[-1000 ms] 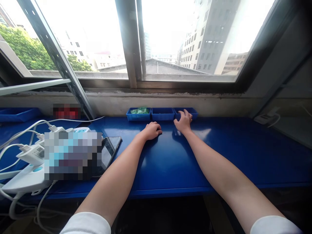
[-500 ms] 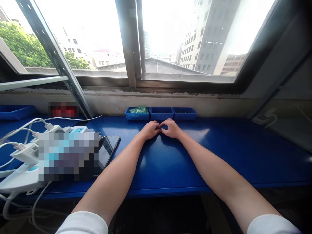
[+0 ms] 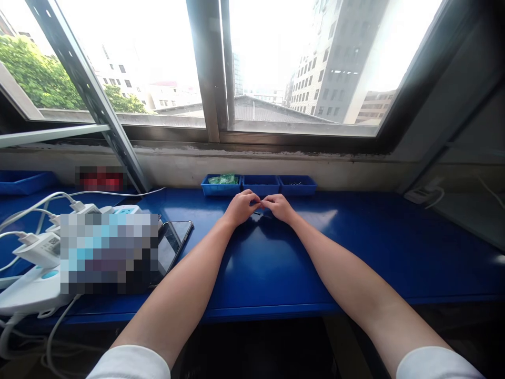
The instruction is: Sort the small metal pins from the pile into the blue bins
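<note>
My left hand point(image 3: 241, 207) and my right hand point(image 3: 281, 207) meet fingertip to fingertip over the blue table, just in front of the small blue bins. Both are closed in a pinch, and whatever sits between the fingertips is too small to make out. A thin dark piece point(image 3: 256, 212) shows just below my left fingertips. Behind my hands, the left bin point(image 3: 221, 190) holds green packets point(image 3: 223, 179). The middle bin point(image 3: 261, 188) and the right bin point(image 3: 298, 189) have small dark pieces in them.
On the left of the blue table point(image 3: 268, 279) lie a phone point(image 3: 175, 242), a white power strip point(image 3: 29, 292) with plugs and cables, and a blurred-out object. A metal post point(image 3: 106, 113) rises at the back left. Another blue tray point(image 3: 27, 184) is at the far left.
My fingertips have shifted slightly and the gap under them has changed shape. The thin dark piece now shows below my left fingertips.
</note>
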Available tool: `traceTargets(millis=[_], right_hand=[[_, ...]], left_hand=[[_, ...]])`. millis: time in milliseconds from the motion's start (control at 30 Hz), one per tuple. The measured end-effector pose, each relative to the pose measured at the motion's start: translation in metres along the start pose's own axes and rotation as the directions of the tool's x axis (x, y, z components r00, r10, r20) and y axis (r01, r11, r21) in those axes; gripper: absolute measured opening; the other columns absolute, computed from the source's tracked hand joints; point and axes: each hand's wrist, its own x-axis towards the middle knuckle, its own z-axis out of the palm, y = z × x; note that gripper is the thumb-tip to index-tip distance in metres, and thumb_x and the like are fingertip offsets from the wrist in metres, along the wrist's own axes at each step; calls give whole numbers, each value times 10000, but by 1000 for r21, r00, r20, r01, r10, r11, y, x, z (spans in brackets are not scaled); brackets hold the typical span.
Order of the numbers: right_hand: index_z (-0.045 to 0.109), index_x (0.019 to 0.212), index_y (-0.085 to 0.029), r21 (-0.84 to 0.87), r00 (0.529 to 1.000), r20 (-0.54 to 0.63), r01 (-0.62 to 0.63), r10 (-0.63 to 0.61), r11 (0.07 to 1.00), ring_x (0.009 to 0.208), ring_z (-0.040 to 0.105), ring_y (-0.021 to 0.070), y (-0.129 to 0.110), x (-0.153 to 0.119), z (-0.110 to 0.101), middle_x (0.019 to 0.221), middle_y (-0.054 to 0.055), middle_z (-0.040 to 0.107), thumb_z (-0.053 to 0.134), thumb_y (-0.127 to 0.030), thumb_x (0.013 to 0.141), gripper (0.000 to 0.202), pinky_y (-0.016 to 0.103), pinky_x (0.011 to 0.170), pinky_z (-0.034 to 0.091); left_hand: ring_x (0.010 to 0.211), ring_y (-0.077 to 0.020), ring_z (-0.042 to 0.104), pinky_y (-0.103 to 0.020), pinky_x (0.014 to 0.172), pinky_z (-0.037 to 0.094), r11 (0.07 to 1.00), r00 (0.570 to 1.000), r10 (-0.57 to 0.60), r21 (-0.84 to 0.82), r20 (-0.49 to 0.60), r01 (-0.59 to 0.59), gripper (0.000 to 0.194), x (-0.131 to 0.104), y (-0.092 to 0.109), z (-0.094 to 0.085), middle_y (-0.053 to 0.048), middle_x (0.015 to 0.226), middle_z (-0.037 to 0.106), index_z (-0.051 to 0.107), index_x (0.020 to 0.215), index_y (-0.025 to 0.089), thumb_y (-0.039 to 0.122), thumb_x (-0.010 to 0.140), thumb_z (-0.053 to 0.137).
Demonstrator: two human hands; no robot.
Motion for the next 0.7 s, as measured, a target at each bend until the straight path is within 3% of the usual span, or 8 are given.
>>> traceTargets(millis=[100, 233, 433, 600, 700], right_hand=[[701, 662, -164, 96, 1000, -1, -15, 16, 995, 675, 604, 161, 2, 1, -1, 661, 8, 684, 594, -295, 695, 172, 256, 676, 446], [701, 689, -156, 60, 997, -77, -17, 21, 998, 659, 603, 167, 2, 1, -1, 669, 26, 682, 616, -299, 677, 167, 266, 639, 447], [664, 697, -162, 55, 978, -207, -3, 15, 998, 672, 628, 179, 4, 3, -1, 690, 46, 686, 603, -342, 706, 190, 290, 656, 478], [674, 786, -171, 221, 982, -189, 27, 15, 975, 685, 658, 194, 7, 3, -1, 648, 27, 678, 642, -316, 671, 188, 301, 684, 509], [694, 752, -175, 233, 984, -175, 24, 18, 972, 734, 668, 205, 7, 3, -3, 707, 40, 701, 647, -300, 665, 160, 311, 722, 515]], left_hand=[[654, -120, 580, -228, 630, 471, 999, 1000, -4, -45, -28, 3, 117, 1, -1, 1, -6, 732, 615, 670, 744, 183, 300, 744, 663], [696, -134, 605, -233, 659, 488, 999, 998, -16, -52, -54, 13, 151, 1, -1, 1, -11, 774, 647, 668, 829, 180, 270, 710, 694], [762, -160, 634, -266, 731, 497, 999, 999, -21, 23, -50, 22, 135, 2, -1, -1, -36, 839, 688, 697, 859, 181, 187, 796, 578], [778, -177, 649, -278, 758, 500, 995, 996, -79, 59, -36, 81, 159, 3, 0, -2, -41, 848, 707, 719, 865, 189, 190, 797, 575], [798, -183, 650, -281, 773, 500, 993, 995, -95, 65, -19, 96, 175, 3, 1, -3, -44, 864, 709, 721, 890, 193, 204, 798, 573]])
